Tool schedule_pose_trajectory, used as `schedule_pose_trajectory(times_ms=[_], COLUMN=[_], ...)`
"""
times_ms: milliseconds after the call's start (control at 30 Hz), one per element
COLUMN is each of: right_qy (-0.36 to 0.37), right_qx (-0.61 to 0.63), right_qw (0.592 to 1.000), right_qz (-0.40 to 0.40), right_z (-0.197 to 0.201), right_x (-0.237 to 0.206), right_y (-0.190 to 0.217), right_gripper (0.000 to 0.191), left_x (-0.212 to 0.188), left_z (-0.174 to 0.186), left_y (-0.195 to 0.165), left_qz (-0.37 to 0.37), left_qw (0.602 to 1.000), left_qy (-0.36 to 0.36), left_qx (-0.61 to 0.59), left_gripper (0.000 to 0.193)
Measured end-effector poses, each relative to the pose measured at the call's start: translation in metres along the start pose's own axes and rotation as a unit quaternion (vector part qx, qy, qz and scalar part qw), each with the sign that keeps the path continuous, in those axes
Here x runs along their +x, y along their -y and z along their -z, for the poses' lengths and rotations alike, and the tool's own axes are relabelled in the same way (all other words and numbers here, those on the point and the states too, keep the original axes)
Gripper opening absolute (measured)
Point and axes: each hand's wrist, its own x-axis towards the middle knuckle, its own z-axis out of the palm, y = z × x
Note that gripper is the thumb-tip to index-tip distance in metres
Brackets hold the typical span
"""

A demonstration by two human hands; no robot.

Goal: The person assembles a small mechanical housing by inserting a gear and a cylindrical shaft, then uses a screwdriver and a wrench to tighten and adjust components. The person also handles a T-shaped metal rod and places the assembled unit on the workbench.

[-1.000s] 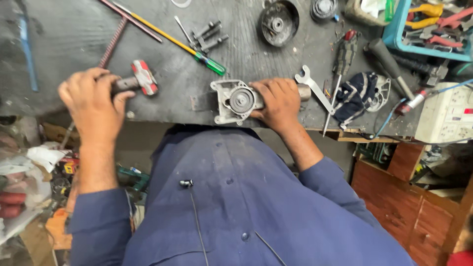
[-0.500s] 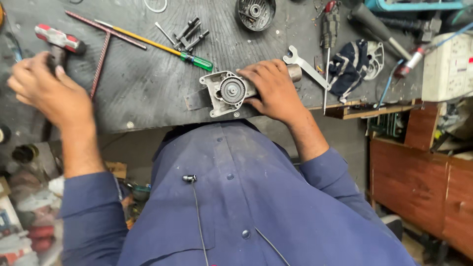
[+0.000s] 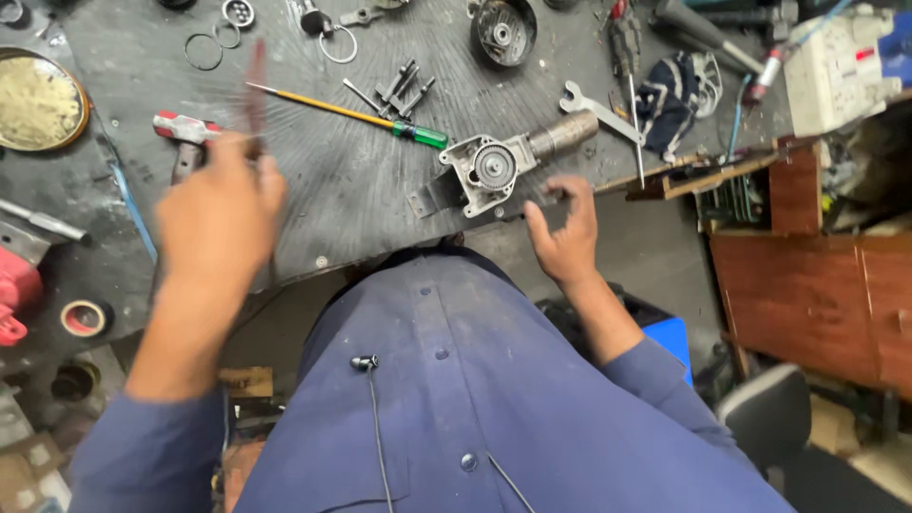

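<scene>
Dark, scuffed workbench (image 3: 323, 190) fills the upper part of the view, its near edge running just above the person's blue work shirt (image 3: 475, 399). Near that edge lies a grey metal gear housing (image 3: 489, 171) with a round toothed part on its face and a cylindrical end pointing up and to the right. The right hand (image 3: 562, 233) hovers at the bench edge just below and right of the housing, fingers loosely spread and curled, gripping nothing; whether a fingertip touches the housing cannot be told. The left hand (image 3: 220, 214) is raised over the left part of the bench and badly blurred. A thin reddish rod (image 3: 255, 81) seems to rise from its fingers, though the blur makes the grip hard to judge. Just left of that hand rests a hammer (image 3: 182, 133) with a red and white head. A screwdriver (image 3: 351, 114) with a yellow shaft and green handle lies diagonally between the hammer and the housing, with a cluster of dark bolts (image 3: 399, 87) above it. An open-ended spanner (image 3: 598, 109) lies to the right of the housing, beside a dark blue cloth (image 3: 670, 95). A round brass-coloured dish (image 3: 38, 100) sits at the far left, and wire rings (image 3: 214, 43) lie near the top
</scene>
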Motion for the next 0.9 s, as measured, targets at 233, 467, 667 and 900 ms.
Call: schedule_pose_trajectory(times_ms=[233, 467, 667, 900], right_qy=[0.378, 0.438, 0.424, 0.099], right_qx=[-0.138, -0.089, -0.100, -0.204], right_qw=[0.856, 0.688, 0.681, 0.919], right_qz=[-0.325, -0.571, -0.588, -0.324], right_z=[0.028, 0.035, 0.050, 0.020], right_x=[-0.226, -0.306, -0.370, -0.224], right_y=[-0.044, -0.027, 0.023, -0.014], right_gripper=[0.021, 0.030, 0.040, 0.053], left_x=[-0.045, -0.054, -0.058, -0.061], left_z=[0.067, -0.012, -0.008, -0.027], left_y=[0.087, 0.060, 0.032, 0.010], left_qz=[-0.009, -0.180, -0.185, -0.198], left_qw=[0.676, 0.526, 0.838, 0.856], left_qy=[0.081, 0.020, 0.023, -0.025], left_qx=[-0.733, -0.831, -0.513, -0.476], left_gripper=[0.015, 0.059, 0.048, 0.036])
